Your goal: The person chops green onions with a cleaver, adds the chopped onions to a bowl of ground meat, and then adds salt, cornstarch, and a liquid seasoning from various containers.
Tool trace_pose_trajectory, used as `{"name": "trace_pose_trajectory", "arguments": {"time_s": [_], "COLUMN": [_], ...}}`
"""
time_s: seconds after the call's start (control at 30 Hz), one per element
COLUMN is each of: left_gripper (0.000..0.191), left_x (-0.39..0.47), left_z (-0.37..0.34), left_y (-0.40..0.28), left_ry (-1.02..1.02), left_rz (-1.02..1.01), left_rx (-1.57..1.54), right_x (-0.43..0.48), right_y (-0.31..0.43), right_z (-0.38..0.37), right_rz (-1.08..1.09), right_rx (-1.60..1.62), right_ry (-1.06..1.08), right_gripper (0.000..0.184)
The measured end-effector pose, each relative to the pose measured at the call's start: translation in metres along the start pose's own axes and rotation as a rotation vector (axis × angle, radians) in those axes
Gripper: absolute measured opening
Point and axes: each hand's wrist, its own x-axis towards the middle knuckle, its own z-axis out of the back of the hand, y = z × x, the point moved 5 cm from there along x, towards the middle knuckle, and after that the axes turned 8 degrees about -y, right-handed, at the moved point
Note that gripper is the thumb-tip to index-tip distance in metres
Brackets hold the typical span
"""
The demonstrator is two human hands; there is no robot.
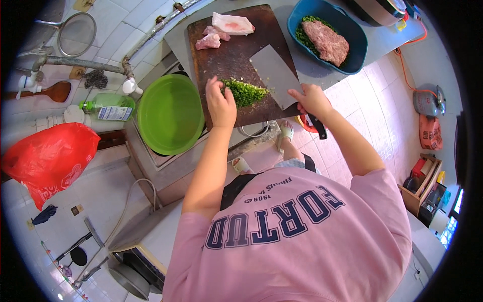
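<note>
A dark wooden chopping board (pixel 241 60) lies before me. On its near part sits a small heap of finely chopped green herbs or scallions (pixel 246 92). My left hand (pixel 220 104) is at the left side of this heap, fingers slightly bent and no object visible in them. With my right hand (pixel 312 101) I grip the black handle of a Chinese cleaver (pixel 274 75). Its broad blade lies nearly flat over the board's right side, beside the heap, with green bits stuck to it. Raw pieces of pale fat (pixel 233 24) and pink meat (pixel 209 40) rest at the board's far left.
A blue basin (pixel 356 47) holds minced meat (pixel 327 41) over chopped greens, right of the board. A green basin (pixel 169 113) stands on the stove at left. Beyond it are a bottle of green liquid (pixel 111 107) and a red plastic bag (pixel 53 158). A gas cylinder (pixel 426 102) stands far right.
</note>
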Motion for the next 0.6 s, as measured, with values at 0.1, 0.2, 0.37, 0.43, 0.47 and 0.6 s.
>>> {"name": "trace_pose_trajectory", "arguments": {"time_s": [0.1,0.2,0.37,0.43,0.47,0.6], "left_gripper": [0.037,0.035,0.037,0.037,0.035,0.034], "left_x": [-0.003,-0.007,-0.009,-0.005,-0.005,0.018], "left_z": [-0.020,-0.032,-0.040,-0.042,-0.040,-0.047], "left_y": [-0.017,-0.022,-0.038,-0.037,-0.036,-0.056], "left_ry": [0.091,0.042,-0.096,-0.141,-0.154,-0.111], "left_rz": [0.047,0.014,0.013,0.053,0.077,0.010], "left_rx": [-0.043,-0.014,0.005,-0.011,-0.028,-0.095], "right_x": [-0.005,-0.017,-0.024,-0.026,-0.026,-0.030], "right_y": [0.003,0.011,0.027,0.037,0.039,0.042], "right_z": [-0.019,-0.045,-0.071,-0.072,-0.074,-0.054], "right_rz": [0.194,0.174,0.222,0.258,0.246,0.017], "right_rx": [-0.244,-0.245,-0.125,-0.001,0.071,0.392], "right_ry": [-0.113,-0.142,-0.162,-0.135,-0.110,-0.029], "right_gripper": [0.050,0.050,0.042,0.038,0.037,0.036]}}
